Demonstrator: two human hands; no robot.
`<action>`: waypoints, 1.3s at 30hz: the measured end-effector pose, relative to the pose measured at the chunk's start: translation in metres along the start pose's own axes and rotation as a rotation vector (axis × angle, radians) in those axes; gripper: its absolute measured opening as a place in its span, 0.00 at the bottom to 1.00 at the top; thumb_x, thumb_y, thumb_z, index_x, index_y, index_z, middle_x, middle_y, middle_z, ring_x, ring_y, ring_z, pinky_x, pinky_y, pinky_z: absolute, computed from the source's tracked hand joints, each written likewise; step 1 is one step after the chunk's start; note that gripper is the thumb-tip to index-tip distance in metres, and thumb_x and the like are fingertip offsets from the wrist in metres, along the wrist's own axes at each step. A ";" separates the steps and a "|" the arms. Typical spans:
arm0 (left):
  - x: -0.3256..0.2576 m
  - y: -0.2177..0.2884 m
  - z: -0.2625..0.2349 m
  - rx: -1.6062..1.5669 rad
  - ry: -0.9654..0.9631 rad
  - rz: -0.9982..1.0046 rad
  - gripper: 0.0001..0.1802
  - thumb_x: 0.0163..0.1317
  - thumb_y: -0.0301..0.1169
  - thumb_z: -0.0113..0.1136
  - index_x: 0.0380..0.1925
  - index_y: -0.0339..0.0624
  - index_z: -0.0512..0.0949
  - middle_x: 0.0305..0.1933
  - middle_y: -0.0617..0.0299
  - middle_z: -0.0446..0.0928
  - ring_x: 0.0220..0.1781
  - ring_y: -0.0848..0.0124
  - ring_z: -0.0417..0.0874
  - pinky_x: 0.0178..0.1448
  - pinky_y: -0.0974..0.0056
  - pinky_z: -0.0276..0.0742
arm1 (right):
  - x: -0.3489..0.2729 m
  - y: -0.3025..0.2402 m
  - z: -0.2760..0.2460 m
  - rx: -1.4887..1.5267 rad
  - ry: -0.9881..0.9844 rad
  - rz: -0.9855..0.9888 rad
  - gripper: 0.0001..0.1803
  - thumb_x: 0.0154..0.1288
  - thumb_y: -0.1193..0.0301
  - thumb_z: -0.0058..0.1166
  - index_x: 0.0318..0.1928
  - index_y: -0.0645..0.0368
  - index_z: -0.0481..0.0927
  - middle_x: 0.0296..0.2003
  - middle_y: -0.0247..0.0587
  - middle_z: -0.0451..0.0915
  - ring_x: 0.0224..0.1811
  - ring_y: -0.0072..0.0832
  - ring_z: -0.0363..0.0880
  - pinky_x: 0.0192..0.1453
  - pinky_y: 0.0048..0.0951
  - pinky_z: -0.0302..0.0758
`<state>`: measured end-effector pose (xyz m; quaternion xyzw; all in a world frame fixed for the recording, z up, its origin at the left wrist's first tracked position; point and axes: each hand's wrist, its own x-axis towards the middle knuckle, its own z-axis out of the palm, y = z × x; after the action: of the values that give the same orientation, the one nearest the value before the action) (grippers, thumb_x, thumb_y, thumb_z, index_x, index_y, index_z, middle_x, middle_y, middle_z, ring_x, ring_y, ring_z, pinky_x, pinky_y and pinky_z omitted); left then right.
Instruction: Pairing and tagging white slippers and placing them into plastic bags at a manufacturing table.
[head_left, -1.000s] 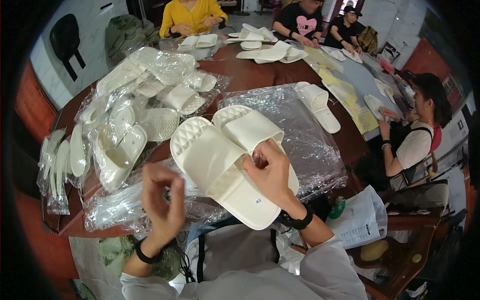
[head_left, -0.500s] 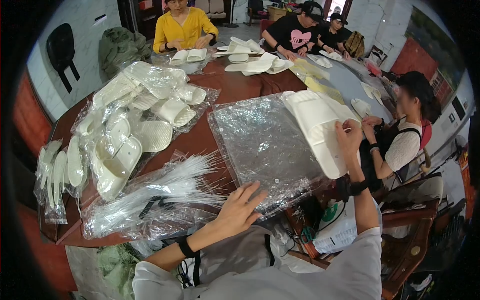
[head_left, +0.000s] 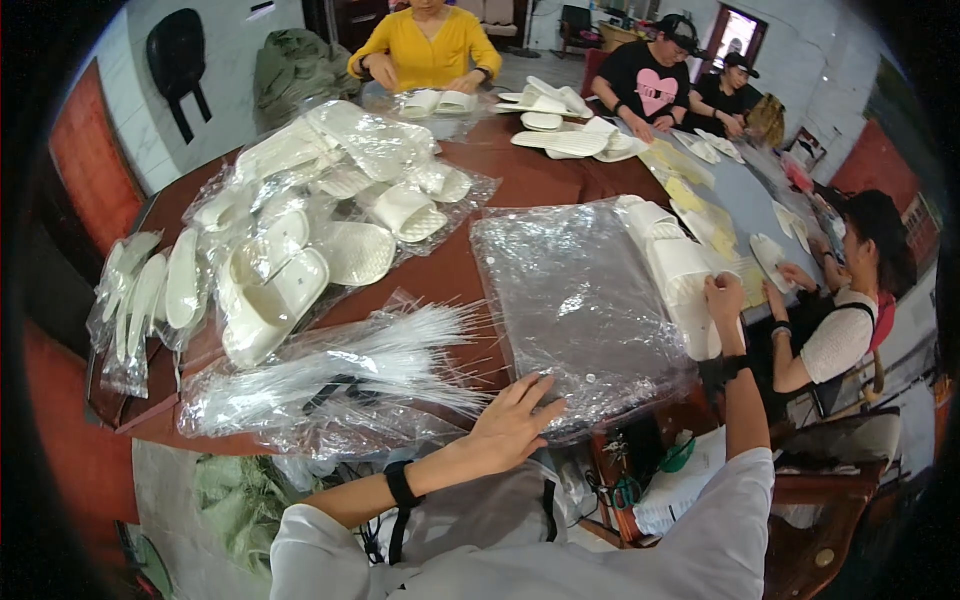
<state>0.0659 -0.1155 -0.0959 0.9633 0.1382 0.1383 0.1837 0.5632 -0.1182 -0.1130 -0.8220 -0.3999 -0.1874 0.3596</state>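
Note:
My left hand (head_left: 510,425) lies with its fingers apart at the near edge of a stack of clear plastic bags (head_left: 575,300). On the right side of that stack rests a pair of white slippers (head_left: 675,262). Over the slippers' right edge is my right hand (head_left: 725,298), its thumb and fingertips pinched together; whatever is between them is too small to make out. A bundle of thin white plastic ties (head_left: 350,365) sits in clear wrap to the left of my left hand.
Bagged white slippers (head_left: 290,230) are heaped on the left of the brown table (head_left: 475,160). More slippers (head_left: 560,140) lie at the far side, with yellow sheets (head_left: 700,205) on the right. Several co-workers sit around the table; a wooden chair (head_left: 815,520) stands at lower right.
The pair of slippers has gone from raised and tilted to lying lower on the bags' right side, my right hand moving down with it. My left hand stays at the bags' near edge. The view has shifted.

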 end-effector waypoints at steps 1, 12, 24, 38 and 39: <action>0.001 0.000 0.000 -0.009 0.001 -0.006 0.36 0.54 0.35 0.68 0.63 0.43 0.67 0.68 0.44 0.59 0.71 0.47 0.58 0.71 0.49 0.60 | 0.002 0.010 0.008 -0.025 0.052 -0.030 0.13 0.53 0.65 0.61 0.28 0.65 0.78 0.25 0.48 0.78 0.30 0.44 0.78 0.37 0.40 0.73; -0.012 0.013 -0.024 -0.131 0.071 0.004 0.36 0.55 0.36 0.67 0.63 0.40 0.66 0.71 0.44 0.57 0.74 0.48 0.52 0.74 0.51 0.55 | -0.031 -0.003 -0.004 -0.027 0.058 0.044 0.33 0.69 0.62 0.54 0.67 0.69 0.60 0.58 0.63 0.66 0.57 0.48 0.72 0.60 0.42 0.68; -0.171 -0.080 -0.203 -0.336 0.362 -0.595 0.30 0.58 0.39 0.68 0.60 0.48 0.73 0.56 0.53 0.76 0.47 0.66 0.83 0.45 0.63 0.82 | -0.218 -0.301 -0.075 0.662 -0.536 -0.409 0.08 0.60 0.78 0.55 0.41 0.60 0.79 0.42 0.47 0.75 0.49 0.43 0.73 0.56 0.38 0.68; -0.320 -0.302 -0.209 -0.689 0.667 -1.072 0.24 0.72 0.48 0.48 0.31 0.40 0.82 0.26 0.62 0.78 0.25 0.76 0.75 0.31 0.65 0.73 | -0.238 -0.320 -0.059 0.669 -0.552 -0.471 0.08 0.57 0.80 0.57 0.39 0.59 0.80 0.41 0.45 0.76 0.46 0.42 0.75 0.51 0.37 0.71; -0.293 -0.293 -0.203 -0.791 0.746 -0.991 0.23 0.72 0.48 0.48 0.37 0.39 0.81 0.30 0.62 0.80 0.28 0.77 0.76 0.34 0.67 0.73 | -0.238 -0.316 -0.058 0.645 -0.541 -0.455 0.08 0.57 0.80 0.57 0.39 0.59 0.80 0.41 0.45 0.76 0.46 0.42 0.75 0.51 0.37 0.71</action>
<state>-0.3320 0.1181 -0.0921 0.5385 0.5504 0.3971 0.4994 0.1664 -0.1527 -0.0767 -0.5793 -0.6866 0.0931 0.4293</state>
